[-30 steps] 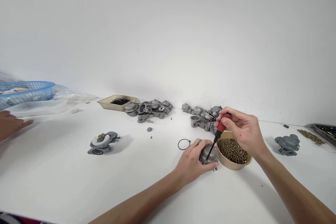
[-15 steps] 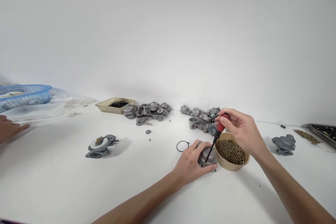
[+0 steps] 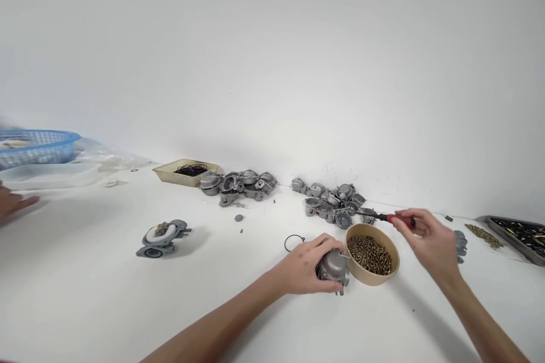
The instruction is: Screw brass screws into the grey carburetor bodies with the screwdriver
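A grey metal carburetor with a domed bowl on top rests on the table, gripped around its left side by my left hand. My right hand holds a screwdriver by its red handle, its dark shaft pointing left above the screw bowl. That round tan bowl, full of small brass-coloured screws, stands just right of the carburetor. Behind my left hand lies a thin black ring gasket. Another carburetor is partly hidden behind my right hand.
Two heaps of grey carburetor parts lie by the wall. An opened carburetor with a white float sits at left. Further out are a tray of black rings, a blue basket, a dark tray and another person's hand.
The screwdriver has lifted off the carburetor's bowl and swung right, from steep to nearly level, with my right hand. My left hand keeps its hold on the carburetor.
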{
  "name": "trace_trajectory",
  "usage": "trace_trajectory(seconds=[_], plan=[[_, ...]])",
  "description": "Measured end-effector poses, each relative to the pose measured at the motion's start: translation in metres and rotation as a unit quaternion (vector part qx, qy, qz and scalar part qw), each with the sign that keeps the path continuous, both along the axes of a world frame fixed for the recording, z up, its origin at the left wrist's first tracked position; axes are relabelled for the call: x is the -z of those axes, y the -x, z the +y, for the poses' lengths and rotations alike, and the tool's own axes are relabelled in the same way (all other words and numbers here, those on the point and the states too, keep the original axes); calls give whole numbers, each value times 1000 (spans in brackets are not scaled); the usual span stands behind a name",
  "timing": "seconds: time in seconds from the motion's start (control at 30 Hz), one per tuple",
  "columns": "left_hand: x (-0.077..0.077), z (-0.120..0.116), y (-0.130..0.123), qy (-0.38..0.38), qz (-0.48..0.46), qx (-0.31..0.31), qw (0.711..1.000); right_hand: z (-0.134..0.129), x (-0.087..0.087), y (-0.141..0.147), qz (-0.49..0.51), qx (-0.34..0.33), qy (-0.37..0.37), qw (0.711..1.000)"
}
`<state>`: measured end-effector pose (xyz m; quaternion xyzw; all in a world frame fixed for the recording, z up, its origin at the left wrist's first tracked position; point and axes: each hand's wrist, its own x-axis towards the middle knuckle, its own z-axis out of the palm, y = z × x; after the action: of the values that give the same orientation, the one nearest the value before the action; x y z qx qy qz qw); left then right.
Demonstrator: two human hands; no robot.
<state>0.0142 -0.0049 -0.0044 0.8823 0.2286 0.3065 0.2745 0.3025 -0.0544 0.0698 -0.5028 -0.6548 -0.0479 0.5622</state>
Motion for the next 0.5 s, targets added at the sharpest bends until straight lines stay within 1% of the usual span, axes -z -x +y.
trace_trajectory(seconds=[0.03, 0.1, 0.13, 0.2, 0.27, 0.37, 0.43, 0.5], plan=[[0, 0, 0, -4, 2, 5, 1000, -1, 13, -1, -47, 5, -10, 999], [-1, 0, 0, 2, 3, 15, 1000, -1, 33, -1, -118, -17, -4, 993], [-1, 0, 0, 9, 4, 20, 1000, -2, 40, -1, -142, -32, 8, 989], [-1, -1, 0, 23, 4, 26, 999, -1, 48, -1, -178, -63, 35, 981], [0, -1, 0, 34, 4, 17, 999, 0, 48, -3, -207, -84, 59, 973], [3, -4, -2, 32, 2, -8, 999, -1, 44, -9, -245, -96, 97, 960], [7, -6, -4, 3, 0, -20, 1000, -2, 40, -12, -265, -101, 126, 951], [10, -8, -6, -46, 8, -29, 999, -4, 39, -14, -283, -109, 153, 941]])
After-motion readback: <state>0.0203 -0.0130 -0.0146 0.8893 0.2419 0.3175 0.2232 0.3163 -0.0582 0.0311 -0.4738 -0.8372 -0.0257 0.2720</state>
